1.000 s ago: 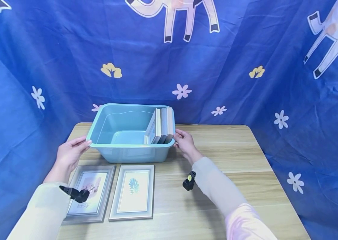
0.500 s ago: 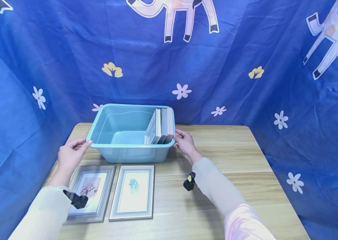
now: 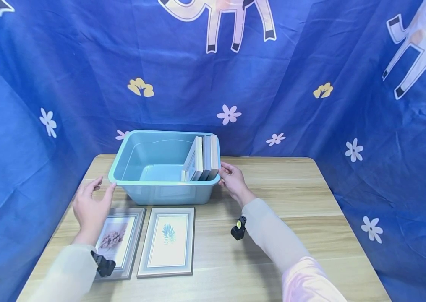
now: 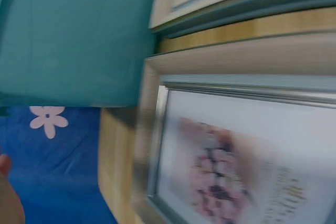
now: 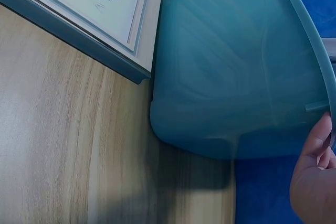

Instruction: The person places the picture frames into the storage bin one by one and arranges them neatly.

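A light blue plastic basin [image 3: 167,194] stands on the table. Several picture frames [image 3: 200,158] are upright on edge against its right inner wall. My right hand [image 3: 233,181] pinches the rim at the front right corner; the right wrist view shows the thumb on the rim, the other fingers partly hidden. My left hand [image 3: 91,209] is beside the front left corner, fingers spread and holding nothing, thumb tip near the rim. Under its wrist lies a silver picture frame [image 3: 116,241] with a pink flower picture. A second silver frame [image 3: 166,239], with a blue leaf print, lies flat beside it.
The basin's left half shows bare floor. A wooden table [image 3: 292,235] carries everything, its surface reaching right of the basin and frames. A blue cloth [image 3: 182,84] with cows and flowers hangs behind and on both sides.
My left hand has let go of the basin's rim, its fingers spreading, and has drawn back toward me. The right hand and the basin have stayed in place.
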Demonstrator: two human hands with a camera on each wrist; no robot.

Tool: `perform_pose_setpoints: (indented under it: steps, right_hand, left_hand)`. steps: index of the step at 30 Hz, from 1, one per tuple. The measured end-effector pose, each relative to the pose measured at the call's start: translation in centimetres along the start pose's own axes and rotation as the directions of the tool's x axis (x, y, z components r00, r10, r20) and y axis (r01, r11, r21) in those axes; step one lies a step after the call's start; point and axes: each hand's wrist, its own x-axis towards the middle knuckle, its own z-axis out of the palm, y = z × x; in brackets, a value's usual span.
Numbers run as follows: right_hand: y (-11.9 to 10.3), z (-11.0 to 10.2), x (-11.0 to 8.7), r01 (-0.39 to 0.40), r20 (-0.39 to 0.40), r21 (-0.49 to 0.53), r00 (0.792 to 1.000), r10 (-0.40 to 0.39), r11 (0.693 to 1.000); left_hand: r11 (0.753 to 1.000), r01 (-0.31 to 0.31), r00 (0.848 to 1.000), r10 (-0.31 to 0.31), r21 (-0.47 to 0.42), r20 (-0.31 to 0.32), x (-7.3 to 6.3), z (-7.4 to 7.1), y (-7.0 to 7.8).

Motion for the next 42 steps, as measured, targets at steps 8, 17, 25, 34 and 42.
perform_pose_setpoints:
  steps: [8,17,25,34,42]
  right_hand:
    - [-0.1,-0.1,-0.1,-0.005,-0.001,0.003,1.000,0.005,1.000]
    - [-0.1,-0.2,-0.2,-0.004,0.002,0.022,1.000,0.004,1.000]
    - [0.1,-0.2,-0.3,0.001,0.005,0.033,1.000,-0.002,0.999]
    - [0.1,-0.4,-0.3,0.000,0.009,0.031,1.000,0.000,1.000]
    - [0.2,-0.4,-0.3,-0.003,0.004,0.024,1.000,0.003,1.000]
  left_hand:
    - [0.996,0.058,0.995,-0.063,0.067,0.082,-2.5,-0.2,-0.8]
    - [0.962,0.095,0.958,-0.158,0.255,0.238,-4.3,0.3,-1.7]
    - [0.911,0.091,0.878,-0.264,0.402,0.399,-5.2,1.2,-2.3]
    - [0.890,0.005,0.798,-0.279,0.456,0.535,-5.1,1.4,-2.5]
    - [0.876,-0.008,0.738,-0.319,0.481,0.594,-4.8,1.6,-2.9]
